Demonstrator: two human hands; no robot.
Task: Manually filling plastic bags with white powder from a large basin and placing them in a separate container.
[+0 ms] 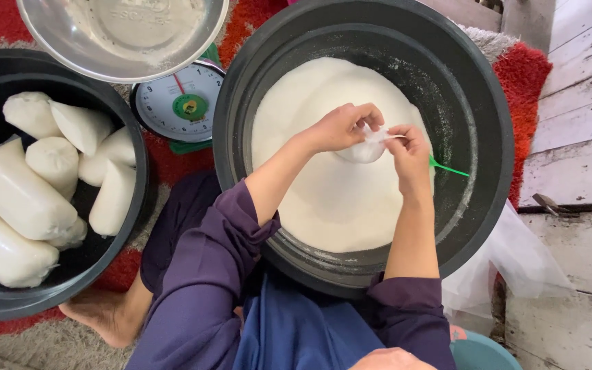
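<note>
small clear bag [364,149]: part-filled with white powder, pinched at its mouth between left hand [342,127] and right hand [409,154], hanging just below both, over powder tub [488,123].

a small clear plastic bag [366,147], partly filled with white powder, is held above the middle of a large black tub [477,96]. its rounded bottom hangs down while its open top is pinched at both sides. the tub is heaped with the same white powder [330,199], and a green scoop handle [450,168] is seen sticking out beside the bag.
</note>
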